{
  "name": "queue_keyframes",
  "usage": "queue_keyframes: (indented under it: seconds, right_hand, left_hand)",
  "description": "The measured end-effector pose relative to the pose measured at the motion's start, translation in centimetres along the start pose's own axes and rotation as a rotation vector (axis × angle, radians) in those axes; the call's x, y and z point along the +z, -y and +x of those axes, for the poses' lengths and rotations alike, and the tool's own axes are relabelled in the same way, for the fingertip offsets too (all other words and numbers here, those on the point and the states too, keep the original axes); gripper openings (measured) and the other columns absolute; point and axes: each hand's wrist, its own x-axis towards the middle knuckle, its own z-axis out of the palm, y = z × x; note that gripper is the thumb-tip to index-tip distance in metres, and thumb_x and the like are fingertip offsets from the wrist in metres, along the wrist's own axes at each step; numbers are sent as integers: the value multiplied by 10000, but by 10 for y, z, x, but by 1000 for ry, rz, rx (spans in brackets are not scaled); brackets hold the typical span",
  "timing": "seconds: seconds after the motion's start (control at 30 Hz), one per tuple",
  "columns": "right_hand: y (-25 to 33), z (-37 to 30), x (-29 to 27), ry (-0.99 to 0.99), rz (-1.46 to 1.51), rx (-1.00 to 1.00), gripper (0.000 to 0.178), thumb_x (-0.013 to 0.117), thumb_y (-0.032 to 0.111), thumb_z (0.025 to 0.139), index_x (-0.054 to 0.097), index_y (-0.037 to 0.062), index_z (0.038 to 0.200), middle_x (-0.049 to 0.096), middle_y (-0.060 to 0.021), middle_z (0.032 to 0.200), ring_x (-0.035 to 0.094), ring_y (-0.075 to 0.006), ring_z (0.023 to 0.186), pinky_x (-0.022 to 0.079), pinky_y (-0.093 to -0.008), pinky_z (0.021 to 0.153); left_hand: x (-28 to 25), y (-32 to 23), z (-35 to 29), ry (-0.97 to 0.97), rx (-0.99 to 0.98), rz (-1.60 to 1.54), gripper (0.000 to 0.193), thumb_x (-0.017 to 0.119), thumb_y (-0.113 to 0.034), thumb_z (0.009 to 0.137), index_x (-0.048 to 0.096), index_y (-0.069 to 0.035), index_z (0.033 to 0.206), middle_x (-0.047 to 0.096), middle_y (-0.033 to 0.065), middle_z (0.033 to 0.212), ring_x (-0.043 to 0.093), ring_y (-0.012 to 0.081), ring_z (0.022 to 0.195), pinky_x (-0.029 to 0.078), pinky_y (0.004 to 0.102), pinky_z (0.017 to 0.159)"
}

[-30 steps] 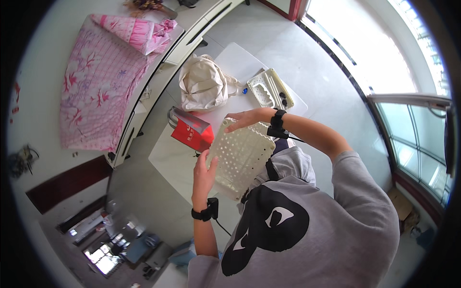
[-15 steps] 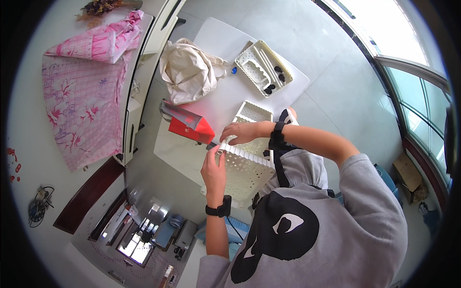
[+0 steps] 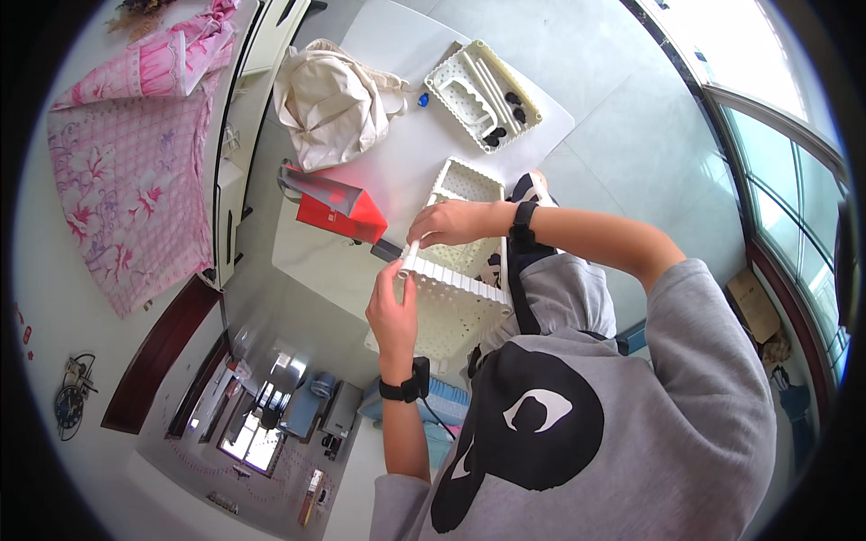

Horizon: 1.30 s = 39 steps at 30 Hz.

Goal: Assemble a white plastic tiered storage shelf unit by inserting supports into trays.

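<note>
A white plastic rack point(image 3: 458, 282) with perforated basket shelves lies on its side in front of me, partly on the table and against my body. At its corner is a short white tube point(image 3: 411, 255). My right hand point(image 3: 451, 223) comes over from the right, fingers curled round the tube's upper part. From below, my left hand point(image 3: 391, 316) pinches the rack's corner by the tube's lower end with thumb and forefinger. Fingertips of the right hand are partly hidden. Beyond the hands, the far perforated basket point(image 3: 472, 182) shows.
A white table point(image 3: 397, 36) bears a cream cloth bag point(image 3: 329, 104), a red and grey bag point(image 3: 336, 209), a small blue object point(image 3: 423, 100) and a white basket point(image 3: 442, 84) holding white tubes and black parts. Left stands a cabinet with a pink floral cloth point(image 3: 135, 180).
The view has shifted, so table things sit higher and further left. Both hands keep their hold at the rack's corner, with little visible movement against it.
</note>
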Motion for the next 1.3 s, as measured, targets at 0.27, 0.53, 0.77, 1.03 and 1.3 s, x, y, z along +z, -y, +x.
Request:
queue_keyframes:
  seconds: [0.27, 0.53, 0.77, 1.03, 1.3]
  right_hand:
    - [6, -1, -9, -38, -89, -45, 249, 559, 233, 925, 630, 97, 1121, 663, -115, 1009, 621, -329, 913, 494, -431, 783]
    - [11, 1, -13, 37, -187, -32, 229, 543, 237, 933, 597, 87, 1097, 648, -120, 1000, 616, -320, 927, 488, -437, 787]
    - [11, -3, -11, -77, -123, -111, 220, 555, 222, 920, 590, 97, 1097, 650, -124, 973, 620, -321, 907, 486, -447, 745]
    - [18, -2, -11, -46, -170, -77, 203, 564, 197, 913, 590, 60, 1062, 646, -122, 957, 623, -320, 882, 494, -431, 747]
    - [15, -9, -2, -124, -161, -59, 215, 570, 211, 910, 588, 89, 1087, 656, -114, 971, 625, -321, 891, 493, -439, 753]
  left_hand:
    - [-7, -7, 5, 57, -6, 32, 233, 600, -69, 881, 563, -30, 1108, 637, 170, 1030, 614, 362, 930, 489, 415, 770]
    - [-3, -12, 3, 23, 24, 58, 230, 576, -73, 905, 543, -20, 1125, 633, 192, 1037, 607, 384, 936, 480, 425, 775]
    - [-10, -13, 5, 48, 46, 22, 235, 576, -59, 896, 545, -20, 1126, 623, 189, 1058, 600, 383, 961, 477, 426, 798]
    - [-10, -7, 3, 39, 129, 50, 268, 591, -26, 863, 542, -26, 1127, 615, 166, 1091, 603, 367, 981, 498, 425, 797]
    - [-5, -13, 4, 36, 118, 10, 244, 597, -54, 876, 555, -17, 1114, 620, 177, 1065, 602, 373, 987, 482, 417, 811]
